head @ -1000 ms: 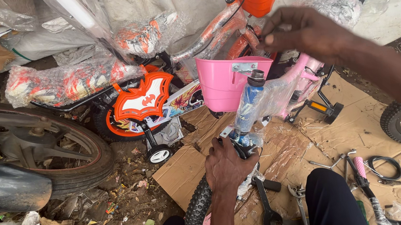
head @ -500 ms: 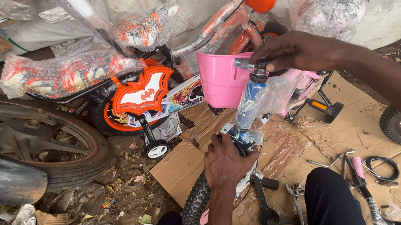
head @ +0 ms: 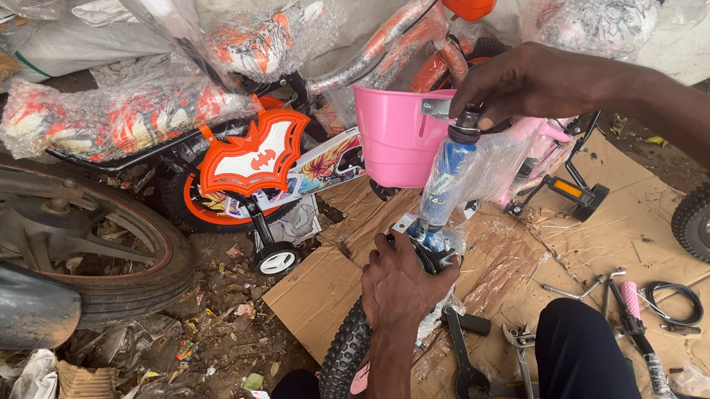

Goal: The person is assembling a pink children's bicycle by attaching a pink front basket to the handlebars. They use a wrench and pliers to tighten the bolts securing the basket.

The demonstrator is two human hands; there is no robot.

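Bike fork [head: 447, 182], blue, wrapped in clear plastic, is held upright-tilted between both hands, over flattened cardboard [head: 329, 287] spread on dirt ground. Left hand [head: 400, 282] is clamped around the fork's lower end, just above a small knobby tyre [head: 344, 358]. Right hand [head: 529, 82] is closed with fingertips pinched on the black top cap of the fork, beside a pink basket [head: 397, 137] that sits just left of that hand. Beyond the hands, an orange kids' bike [head: 257, 162] with a bat-shaped plate is seen, partly bubble-wrapped, with a training wheel touching the ground. A large motorbike wheel [head: 67, 250] is seen far left of the left hand. Wrenches [head: 467, 365] and a black cable coil [head: 674, 301] lie on cardboard below the right hand. Litter covers the ground at lower left.
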